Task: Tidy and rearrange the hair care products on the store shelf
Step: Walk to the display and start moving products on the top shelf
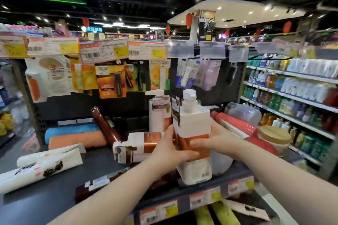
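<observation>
Dark grey shelf deck (64, 193) runs across the view at chest level, with a strip of price tags (201, 201) along its front edge. Near that front edge, right of centre, a white pump bottle (193, 118) with a copper band stands upright, its long axis vertical and its pump head on top. Its walls are opaque, so its contents do not show, and whether its base touches the deck cannot be told. The left hand (170, 150) grips it from the left, fingers curled across the copper band. The right hand (217, 140) grips it from the right, thumb on the front. Just behind it stands a second white bottle (159, 113), also upright. To its left a boxed bottle (139, 144) lies on its side, and a brown bottle (106, 124) leans beyond that. Two white tubes (36, 168) lie flat at the far left, with a blue roll (71, 129) and an orange roll (76, 139) behind them. On the right lie a red bottle (236, 122), a closed jar with a beige lid (274, 134) and a translucent jug (245, 111). Carded packets (109, 80) hang from the back panel above. Stocked side shelves (292, 97) fill the right, under a dark ceiling with spotlights and red lanterns (189, 20).
</observation>
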`<move>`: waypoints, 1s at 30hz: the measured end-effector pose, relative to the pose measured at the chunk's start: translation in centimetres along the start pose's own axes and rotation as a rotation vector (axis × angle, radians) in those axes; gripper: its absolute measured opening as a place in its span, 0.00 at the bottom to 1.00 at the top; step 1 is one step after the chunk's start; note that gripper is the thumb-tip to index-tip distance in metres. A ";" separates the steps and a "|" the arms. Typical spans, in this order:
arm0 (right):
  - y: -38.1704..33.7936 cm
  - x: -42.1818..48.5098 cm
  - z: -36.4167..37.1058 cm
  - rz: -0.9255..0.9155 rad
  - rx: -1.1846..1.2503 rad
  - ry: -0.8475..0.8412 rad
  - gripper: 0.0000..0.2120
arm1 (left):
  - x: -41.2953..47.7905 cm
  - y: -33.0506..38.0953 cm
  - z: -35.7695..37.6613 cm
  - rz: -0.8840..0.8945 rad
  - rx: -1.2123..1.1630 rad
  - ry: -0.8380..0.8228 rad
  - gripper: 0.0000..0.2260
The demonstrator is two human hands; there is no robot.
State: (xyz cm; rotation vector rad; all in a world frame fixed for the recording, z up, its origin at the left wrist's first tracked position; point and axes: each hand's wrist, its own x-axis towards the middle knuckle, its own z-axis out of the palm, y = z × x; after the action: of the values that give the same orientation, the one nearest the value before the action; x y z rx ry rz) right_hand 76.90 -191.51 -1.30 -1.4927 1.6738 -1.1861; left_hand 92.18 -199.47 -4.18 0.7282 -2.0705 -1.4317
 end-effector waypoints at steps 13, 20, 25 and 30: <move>1.5 1.3 -1.1 -0.127 -0.206 0.057 0.25 | 2.3 -0.1 0.8 0.058 0.142 0.037 0.36; 0.8 2.1 -1.6 -0.119 -0.117 -0.041 0.29 | 3.0 0.0 0.6 0.041 0.157 0.042 0.39; 0.9 2.2 -1.6 -0.112 -0.084 -0.059 0.28 | 1.8 -1.5 -1.0 -0.046 0.690 -0.090 0.46; 0.5 2.0 -1.3 -0.122 -0.060 -0.071 0.23 | -1.6 -6.2 -2.9 -0.179 1.295 -0.217 0.37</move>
State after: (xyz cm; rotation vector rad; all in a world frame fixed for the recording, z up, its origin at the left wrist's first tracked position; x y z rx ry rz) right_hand 75.18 -193.16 -0.92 -1.6752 1.6034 -1.1409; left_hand 96.18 -202.22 -9.34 1.2475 -3.0550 -0.0197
